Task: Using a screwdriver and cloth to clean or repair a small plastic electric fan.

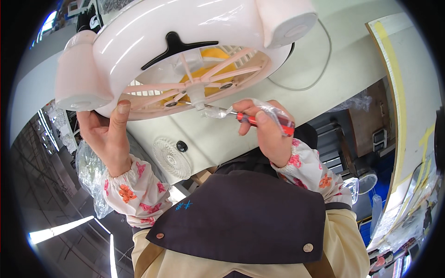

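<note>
A large, glossy white and pale pink plastic housing (139, 32) stands tilted on the table in front of me. Its round opening has pink spokes (187, 85) meeting at a hub, with yellow parts behind them. My left hand (109, 132) grips the lower left rim, thumb in front and fingers partly hidden. In my right hand (269, 132) is a screwdriver (245, 119) with a red and dark handle, clear plastic film around it. Its shaft points left toward the spokes near the hub; the film hides part of it, and I cannot tell whether the tip touches a screw.
On the pale table (357, 51) lies a round white slatted grille (171, 157) beside a small black knob (181, 146). A grey cable (330, 51) curves behind the housing. Clear plastic bags (90, 173) hang at the left. A board with yellow tape (394, 78) stands at the right.
</note>
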`<act>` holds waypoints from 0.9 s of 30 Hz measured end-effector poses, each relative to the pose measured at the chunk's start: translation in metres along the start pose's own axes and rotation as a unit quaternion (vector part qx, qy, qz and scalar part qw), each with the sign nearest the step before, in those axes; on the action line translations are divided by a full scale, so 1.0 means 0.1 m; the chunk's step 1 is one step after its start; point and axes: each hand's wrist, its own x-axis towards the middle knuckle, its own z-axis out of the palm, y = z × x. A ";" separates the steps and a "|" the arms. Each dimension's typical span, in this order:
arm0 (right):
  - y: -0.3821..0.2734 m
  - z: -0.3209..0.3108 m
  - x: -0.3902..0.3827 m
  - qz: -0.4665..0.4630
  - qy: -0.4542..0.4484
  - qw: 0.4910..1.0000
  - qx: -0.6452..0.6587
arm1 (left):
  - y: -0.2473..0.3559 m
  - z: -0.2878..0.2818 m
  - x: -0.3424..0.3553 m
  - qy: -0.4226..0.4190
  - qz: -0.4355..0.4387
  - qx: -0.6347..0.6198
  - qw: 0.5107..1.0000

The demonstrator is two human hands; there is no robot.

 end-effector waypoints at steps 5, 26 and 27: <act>-0.30 -0.19 -0.15 -0.029 0.025 0.999 -0.010 | 0.03 0.03 -0.06 0.013 0.029 0.035 0.999; 0.06 0.08 -0.02 0.065 -0.012 0.986 0.153 | 0.13 0.10 -0.13 0.008 0.010 0.007 1.000; 0.12 0.05 0.04 0.057 -0.017 0.986 0.155 | 0.13 0.10 -0.13 0.006 0.011 0.023 1.000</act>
